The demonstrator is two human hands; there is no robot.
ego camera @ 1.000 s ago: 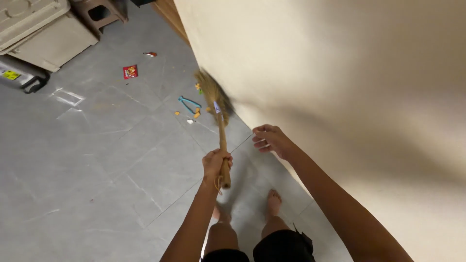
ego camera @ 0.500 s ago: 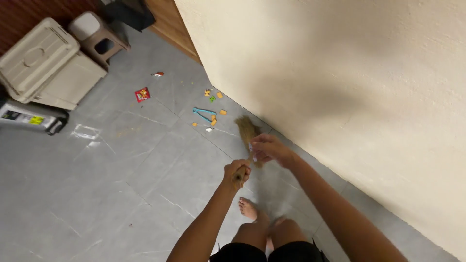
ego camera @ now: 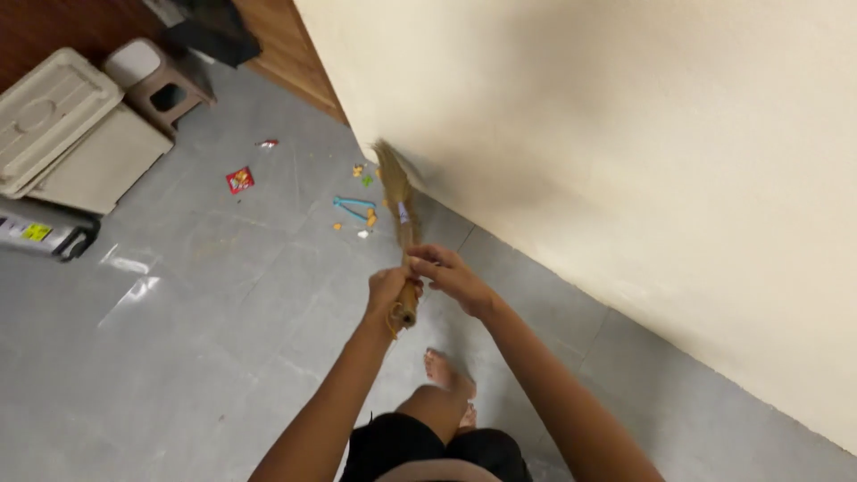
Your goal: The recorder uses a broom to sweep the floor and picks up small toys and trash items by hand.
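Observation:
A short straw broom (ego camera: 399,207) points away from me, its bristle end up near the foot of the cream wall (ego camera: 580,134). My left hand (ego camera: 389,288) is shut around the lower end of the broom's handle. Just above it, my right hand (ego camera: 445,272) also grips the handle. Small litter lies on the grey tiled floor by the bristles: a blue plastic piece (ego camera: 353,206), orange and green bits (ego camera: 361,171), and a small white scrap (ego camera: 362,234).
A red wrapper (ego camera: 239,179) and a small red-and-white piece (ego camera: 267,143) lie farther left. A beige plastic bin (ego camera: 62,125) and a brown stool (ego camera: 147,78) stand at the top left, with a grey box (ego camera: 40,232) at the left edge. My bare foot (ego camera: 446,370) is below the hands.
The broom has swung forward again, its bristles now up near the wall's foot. My right hand has closed on the handle above the left. I have stepped forward.

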